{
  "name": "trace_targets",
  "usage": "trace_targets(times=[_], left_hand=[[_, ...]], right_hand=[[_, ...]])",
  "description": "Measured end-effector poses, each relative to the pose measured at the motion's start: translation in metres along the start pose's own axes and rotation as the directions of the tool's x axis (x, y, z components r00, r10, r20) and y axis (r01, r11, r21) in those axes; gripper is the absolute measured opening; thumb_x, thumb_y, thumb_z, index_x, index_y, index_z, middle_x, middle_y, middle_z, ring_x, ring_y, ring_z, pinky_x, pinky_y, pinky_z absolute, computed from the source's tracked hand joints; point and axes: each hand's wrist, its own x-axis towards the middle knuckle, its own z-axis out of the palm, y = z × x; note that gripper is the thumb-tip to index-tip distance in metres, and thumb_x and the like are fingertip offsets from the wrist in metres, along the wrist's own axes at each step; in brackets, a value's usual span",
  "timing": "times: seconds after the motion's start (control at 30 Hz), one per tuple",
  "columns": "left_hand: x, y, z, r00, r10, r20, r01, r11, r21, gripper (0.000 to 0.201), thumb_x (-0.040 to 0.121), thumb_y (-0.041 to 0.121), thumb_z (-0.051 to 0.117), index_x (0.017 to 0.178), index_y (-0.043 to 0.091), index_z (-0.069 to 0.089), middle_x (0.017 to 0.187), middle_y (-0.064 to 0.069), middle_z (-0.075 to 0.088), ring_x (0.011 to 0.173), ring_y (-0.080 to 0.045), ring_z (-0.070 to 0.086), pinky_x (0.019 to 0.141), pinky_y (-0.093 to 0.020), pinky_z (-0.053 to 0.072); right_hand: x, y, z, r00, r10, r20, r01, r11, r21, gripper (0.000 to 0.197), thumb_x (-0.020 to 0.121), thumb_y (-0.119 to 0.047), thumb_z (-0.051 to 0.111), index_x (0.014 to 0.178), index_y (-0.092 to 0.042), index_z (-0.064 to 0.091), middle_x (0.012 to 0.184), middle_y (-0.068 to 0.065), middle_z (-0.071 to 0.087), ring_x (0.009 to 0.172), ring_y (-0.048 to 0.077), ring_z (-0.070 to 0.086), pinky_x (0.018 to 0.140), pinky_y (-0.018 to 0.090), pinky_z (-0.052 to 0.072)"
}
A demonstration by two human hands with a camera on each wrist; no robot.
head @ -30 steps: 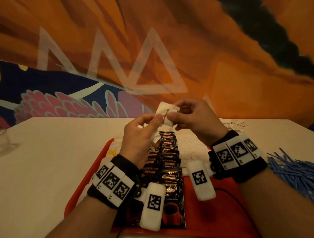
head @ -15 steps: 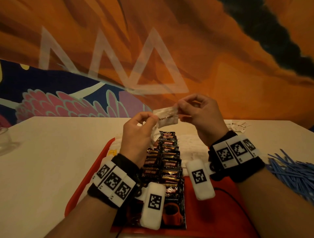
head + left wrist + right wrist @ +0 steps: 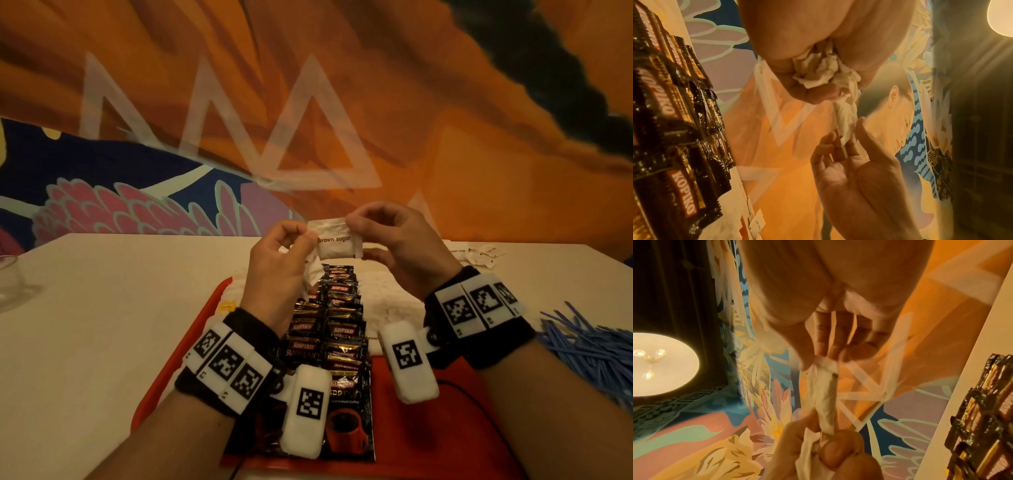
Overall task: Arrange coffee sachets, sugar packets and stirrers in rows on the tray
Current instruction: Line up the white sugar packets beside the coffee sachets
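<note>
Head view: both hands (image 3: 342,253) pinch a sugar packet (image 3: 337,241); forearms hide much of the tray (image 3: 164,373)

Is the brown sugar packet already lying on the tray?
No. Both the left hand and right hand pinch the packet in the air above the tray.

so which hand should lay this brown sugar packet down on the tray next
Probably the right hand. It pinches only the brown sugar packet, and the sugar packets on the tray lie below it, right of the coffee sachets. The left hand also clutches a bunch of packets.
</note>
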Motion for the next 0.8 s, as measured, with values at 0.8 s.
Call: trace_targets(times=[0.8], left_hand=[[-0.005, 0.010, 0.001, 0.994, -0.073, -0.084, 0.078, 0.995, 0.058, 0.003, 0.097, 0.019, 0.063, 0.094, 0.017, 0.064, 0.073, 0.003, 0.060, 0.049, -0.008, 0.055, 0.042, -0.025, 0.044]], right_hand=[[-0.055, 0.028, -0.058, 0.800, 0.577, -0.167, -0.549, 0.590, -0.592, 0.033, 0.086, -0.009, 0.072, 0.106, 0.016, 0.063, 0.095, 0.027, 0.070, 0.072, 0.022, 0.064, 0.063, 0.027, 0.056]])
